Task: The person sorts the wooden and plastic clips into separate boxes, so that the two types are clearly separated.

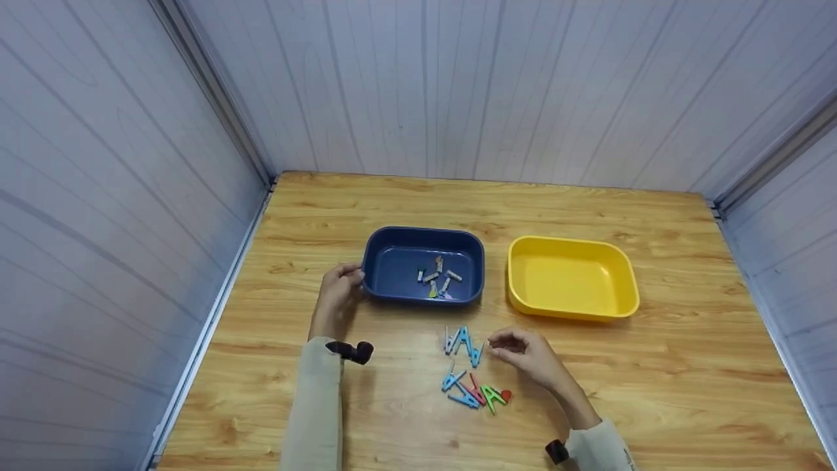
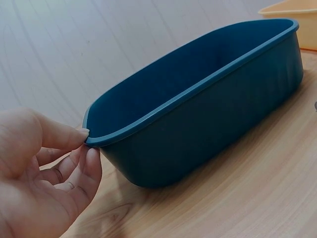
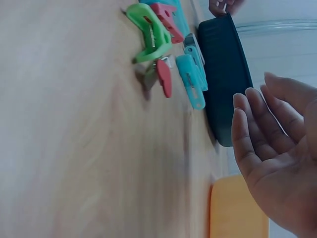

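My left hand point(image 1: 340, 288) pinches the left rim of a dark blue plastic basin point(image 1: 418, 303), thumb over the edge and fingers beneath, as the left wrist view shows. Inside the basin lie several small clips point(image 1: 446, 285) with coloured tops. Just right of a group of blue plastic clothespins point(image 1: 463, 337) hovers my right hand point(image 1: 528, 356), its fingers loosely bent and holding nothing in the right wrist view point(image 3: 277, 144). Closer to me are more blue clothespins, a pink clothespin point(image 3: 168, 21), a green clothespin point(image 1: 492, 398) and a small red-topped clip point(image 1: 506, 396).
A yellow basin point(image 1: 572, 316) with nothing visible in it stands right of the blue one. The wood-grain table point(image 1: 680, 366) is bounded by pale panel walls point(image 1: 458, 91) at the back and both sides.
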